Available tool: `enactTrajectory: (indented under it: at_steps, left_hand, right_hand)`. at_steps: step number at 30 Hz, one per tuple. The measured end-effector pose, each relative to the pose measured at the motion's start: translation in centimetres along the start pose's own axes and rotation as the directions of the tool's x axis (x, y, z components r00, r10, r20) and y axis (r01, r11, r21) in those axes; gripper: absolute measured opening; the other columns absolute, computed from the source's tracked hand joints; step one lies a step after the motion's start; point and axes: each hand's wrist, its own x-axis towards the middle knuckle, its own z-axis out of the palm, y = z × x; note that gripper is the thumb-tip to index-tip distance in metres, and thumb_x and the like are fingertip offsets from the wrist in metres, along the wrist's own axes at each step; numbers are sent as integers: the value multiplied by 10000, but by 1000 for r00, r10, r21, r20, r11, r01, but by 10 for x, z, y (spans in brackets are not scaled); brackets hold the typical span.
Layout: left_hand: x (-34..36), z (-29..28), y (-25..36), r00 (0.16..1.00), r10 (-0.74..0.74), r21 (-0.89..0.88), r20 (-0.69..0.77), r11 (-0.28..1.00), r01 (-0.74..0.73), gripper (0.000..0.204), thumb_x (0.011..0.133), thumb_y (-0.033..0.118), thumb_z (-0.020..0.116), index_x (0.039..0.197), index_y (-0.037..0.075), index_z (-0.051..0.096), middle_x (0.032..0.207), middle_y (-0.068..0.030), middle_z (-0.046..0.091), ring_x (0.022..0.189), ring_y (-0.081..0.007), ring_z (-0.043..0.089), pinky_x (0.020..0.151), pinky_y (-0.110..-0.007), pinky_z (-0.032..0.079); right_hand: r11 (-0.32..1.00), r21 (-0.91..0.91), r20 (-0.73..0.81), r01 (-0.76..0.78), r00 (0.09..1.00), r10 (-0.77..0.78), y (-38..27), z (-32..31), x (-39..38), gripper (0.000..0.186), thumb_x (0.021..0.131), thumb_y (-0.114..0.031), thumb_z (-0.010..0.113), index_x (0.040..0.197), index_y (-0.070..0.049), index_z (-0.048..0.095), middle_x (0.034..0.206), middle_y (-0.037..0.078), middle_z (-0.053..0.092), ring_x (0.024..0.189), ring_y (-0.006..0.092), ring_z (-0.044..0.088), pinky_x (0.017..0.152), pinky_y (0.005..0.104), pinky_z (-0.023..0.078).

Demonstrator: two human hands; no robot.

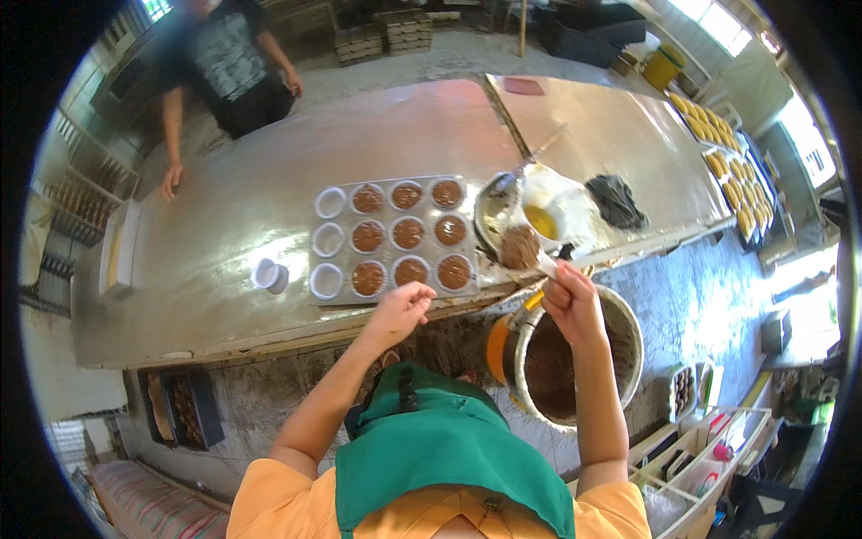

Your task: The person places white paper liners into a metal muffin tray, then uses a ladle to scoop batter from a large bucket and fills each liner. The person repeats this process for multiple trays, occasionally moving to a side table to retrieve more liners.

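Note:
My right hand (568, 296) grips the white handle of a scoop (521, 244) heaped with brown batter, held over the rim of a large bucket (563, 373) of batter, beside a metal bowl (492, 211) and a white container (541, 216) with yellow liquid. Near the front edge of a muffin tray (389, 189), my left hand (404, 310) has curled fingers with nothing visible in them. The tray holds several paper cups (409, 234) filled with brown batter; its left column has unfilled liners (327, 241). Left of it lie stacked white liners (269, 274).
The metal worktable (189, 296) spans the view, with black crumpled plastic (618, 201) to the right and trays of golden pastries (734, 190) at its far right end. A person (224, 72) stands across the table. Below right is an open shelf unit (682, 463); lower left, a dark crate (193, 409).

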Motion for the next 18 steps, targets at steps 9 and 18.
enactTrajectory:
  at_steps: [9, 18]
  left_hand:
    - [23, -175, -42, 849, 238, 264, -471, 957, -121, 166, 876, 104, 585, 987, -1, 650, 826, -59, 661, 696, -123, 597, 652, -280, 484]
    - [98, -245, -77, 802, 273, 315, -532, 942, -112, 209, 793, 195, 642, 875, 5, 671, 802, -172, 678, 752, -310, 662, 692, -388, 512]
  right_hand:
    - [915, -379, 182, 136, 981, -70, 109, 184, 168, 154, 946, -159, 562, 1032, -35, 596, 703, -68, 468, 567, 20, 376, 501, 183, 314]
    - [-15, -800, 549, 599, 723, -421, 185, 220, 227, 116, 871, -75, 562, 957, -6, 598, 787, 208, 609, 758, 405, 599, 647, 456, 471]
